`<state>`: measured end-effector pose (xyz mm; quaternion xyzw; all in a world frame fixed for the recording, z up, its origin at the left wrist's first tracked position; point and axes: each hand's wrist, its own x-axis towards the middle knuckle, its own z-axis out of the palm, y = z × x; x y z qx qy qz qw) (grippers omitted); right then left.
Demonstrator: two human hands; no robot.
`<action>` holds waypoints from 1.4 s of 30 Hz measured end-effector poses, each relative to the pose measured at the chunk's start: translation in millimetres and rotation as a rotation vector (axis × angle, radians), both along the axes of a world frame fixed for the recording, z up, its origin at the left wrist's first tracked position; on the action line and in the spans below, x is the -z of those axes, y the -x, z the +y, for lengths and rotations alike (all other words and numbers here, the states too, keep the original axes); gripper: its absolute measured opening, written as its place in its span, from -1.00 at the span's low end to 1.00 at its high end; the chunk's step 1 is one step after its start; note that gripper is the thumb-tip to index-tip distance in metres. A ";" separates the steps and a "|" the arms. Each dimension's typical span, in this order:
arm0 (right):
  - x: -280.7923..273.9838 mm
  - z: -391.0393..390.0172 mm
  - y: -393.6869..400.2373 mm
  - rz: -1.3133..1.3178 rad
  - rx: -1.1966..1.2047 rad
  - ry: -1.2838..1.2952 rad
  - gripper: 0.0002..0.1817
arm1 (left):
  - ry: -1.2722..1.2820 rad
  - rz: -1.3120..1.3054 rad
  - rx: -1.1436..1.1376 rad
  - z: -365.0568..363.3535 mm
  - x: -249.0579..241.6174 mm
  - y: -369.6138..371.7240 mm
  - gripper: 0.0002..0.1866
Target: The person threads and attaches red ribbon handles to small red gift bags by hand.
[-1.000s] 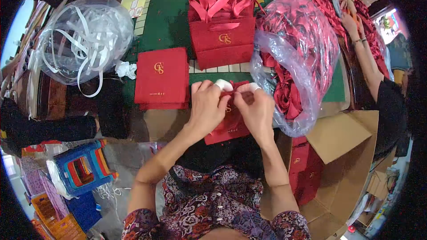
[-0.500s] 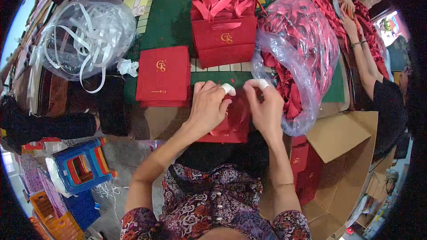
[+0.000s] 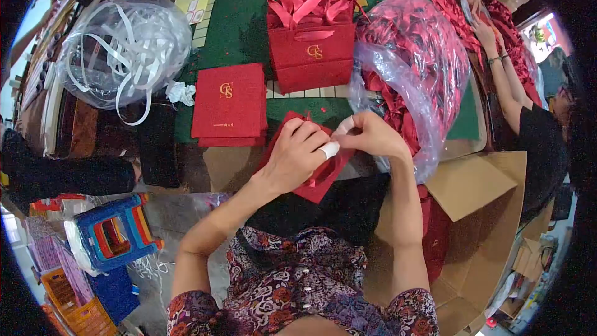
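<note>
A small red paper bag [image 3: 319,191] lies turned at an angle at the table's near edge, partly covered by my hands. My left hand [image 3: 297,157] is closed over it, fingers curled at its upper part, with a white wrap on one fingertip. Close against those fingers, my right hand [image 3: 375,135] is pinched at the bag's upper right edge, also with a white finger wrap. What sits inside that pinch is too small to make out. Left of my hands is a stack of flat red bags [image 3: 229,102] with gold lettering.
Behind stands a red bag [image 3: 314,56] stuffed with red ribbons [image 3: 311,0]. A clear plastic sack of red ribbons [image 3: 423,56] is at right, a bag of white ribbons [image 3: 124,50] at left. An open cardboard box [image 3: 479,242] stands lower right. Another person's arms [image 3: 507,81] reach in.
The bag under my hands has turned from square to slanted. My right hand has moved down and left to meet my left hand, which has shifted slightly right and down.
</note>
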<state>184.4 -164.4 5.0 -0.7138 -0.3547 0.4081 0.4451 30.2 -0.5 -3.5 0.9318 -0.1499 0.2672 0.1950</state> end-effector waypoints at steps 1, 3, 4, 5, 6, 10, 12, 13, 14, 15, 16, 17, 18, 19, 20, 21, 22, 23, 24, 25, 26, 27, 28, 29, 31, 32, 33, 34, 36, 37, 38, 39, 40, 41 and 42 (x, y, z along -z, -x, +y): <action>1.9 1.8 1.0 0.105 0.056 0.024 -0.81 | -0.001 0.000 -0.011 0.9 -0.8 -0.2 -0.82; 3.3 5.8 6.0 0.022 0.109 0.060 -0.84 | 0.012 0.025 -0.055 2.3 -1.2 -1.3 -0.83; 4.9 7.5 8.9 -0.061 0.163 0.096 -0.87 | 0.026 0.051 -0.098 2.2 -1.2 -1.6 -0.84; 19.5 9.5 11.2 -0.075 0.269 -0.087 -0.82 | 0.101 0.072 -0.072 1.8 -1.8 -1.8 -0.84; 17.7 11.0 9.7 -0.073 0.270 -0.088 -0.82 | 0.100 0.074 -0.071 0.6 -0.9 -0.1 -0.84; 12.9 17.5 4.7 -0.379 0.481 -0.009 -0.73 | 0.155 0.118 -0.135 -1.9 1.6 3.7 -0.79; 22.7 18.6 3.0 -0.568 0.481 0.078 -0.72 | 0.210 0.087 -0.194 -1.6 6.6 3.3 -0.77; 23.5 18.4 3.2 -0.569 0.480 0.076 -0.72 | 0.231 0.075 -0.199 -3.1 13.3 3.1 -0.73; 23.7 18.6 6.0 -0.563 0.484 0.031 -0.71 | 0.229 0.075 -0.201 -4.0 18.2 2.7 -0.73; 20.8 20.3 10.0 -0.556 0.488 -0.014 -0.71 | 0.213 0.040 -0.219 -5.1 21.2 1.9 -0.71; 15.9 20.5 14.2 -0.555 0.485 -0.017 -0.71 | 0.198 0.006 -0.237 -6.1 23.2 1.8 -0.69; 8.5 19.1 18.5 -0.552 0.498 -0.061 -0.71 | 0.196 -0.009 -0.246 -7.5 24.2 2.8 -0.67; -1.5 19.5 22.2 -0.549 0.510 -0.103 -0.71 | 0.198 -0.010 -0.250 -8.7 23.1 3.3 -0.67; -8.7 20.6 24.7 -0.539 0.481 -0.156 -0.73 | 0.182 -0.020 -0.246 -10.3 21.8 4.2 -0.67; -11.2 22.5 25.3 -0.538 0.479 -0.154 -0.73 | 0.167 -0.030 -0.241 -11.8 21.4 5.5 -0.67; -13.0 25.0 24.5 -0.556 0.369 -0.105 -0.72 | 0.114 -0.017 -0.241 -13.1 23.1 6.8 -0.66; -13.7 28.1 23.2 -0.572 0.260 -0.057 -0.72 | 0.114 -0.016 -0.241 -15.1 23.6 8.0 -0.66; -11.3 33.0 20.0 -0.492 0.172 0.017 -0.68 | 0.104 -0.026 -0.230 -17.8 22.9 8.7 -0.68; -11.8 39.0 16.4 -0.493 0.172 0.018 -0.68 | 0.092 -0.037 -0.219 -19.7 22.6 9.2 -0.69; -12.5 45.7 12.6 -0.428 0.100 0.118 -0.67 | 0.074 -0.039 -0.206 -20.4 25.9 9.7 -0.67; -12.9 50.9 9.7 -0.362 0.026 0.217 -0.65 | 0.074 -0.039 -0.209 -20.3 26.5 9.4 -0.67; -8.7 52.6 7.0 -0.293 0.013 0.179 -0.64 | 0.073 -0.037 -0.199 -20.2 26.7 9.0 -0.67; -5.0 53.5 6.1 -0.294 0.009 0.177 -0.64 | 0.072 -0.035 -0.190 -19.6 26.9 8.6 -0.67; -1.6 54.2 5.1 -0.240 -0.002 0.129 -0.61 | 0.072 -0.035 -0.194 -19.1 27.5 8.1 -0.67; 4.6 55.2 2.4 -0.186 -0.015 0.084 -0.58 | 0.040 -0.085 -0.182 -19.5 28.7 7.1 -0.66; 7.5 56.4 0.1 -0.025 -0.021 0.101 -0.66 | 0.041 -0.084 -0.183 -19.3 28.6 6.1 -0.66; 10.4 57.8 -1.7 0.136 -0.025 0.116 -0.73 | 0.063 -0.103 -0.179 -18.6 28.5 4.5 -0.70; 14.1 59.2 -2.6 0.136 -0.026 0.116 -0.73 | 0.085 -0.122 -0.176 -18.0 28.5 3.2 -0.73; 17.1 61.8 -2.2 0.244 -0.030 -0.033 -0.78 | 0.108 -0.132 -0.168 -18.1 34.4 1.5 -0.76; 14.9 62.3 -2.2 0.245 -0.030 -0.032 -0.78 | 0.131 -0.143 -0.160 -18.5 37.1 1.1 -0.78; 11.3 63.0 -2.5 0.177 -0.046 0.024 -0.80 | 0.131 -0.142 -0.160 -18.0 39.2 1.3 -0.78; 8.5 63.8 -2.4 0.109 -0.062 0.079 -0.82 | 0.161 -0.113 -0.162 -16.9 38.6 1.5 -0.79; 10.2 63.9 -2.5 0.111 -0.061 0.080 -0.82 | 0.191 -0.082 -0.165 -16.5 38.4 2.1 -0.80; 12.5 64.5 -3.1 0.116 -0.071 0.080 -0.83 | 0.220 -0.091 -0.172 -17.5 39.7 1.0 -0.79; 13.9 64.7 -3.6 0.120 -0.082 0.079 -0.83 | 0.220 -0.091 -0.174 -16.9 39.8 1.7 -0.79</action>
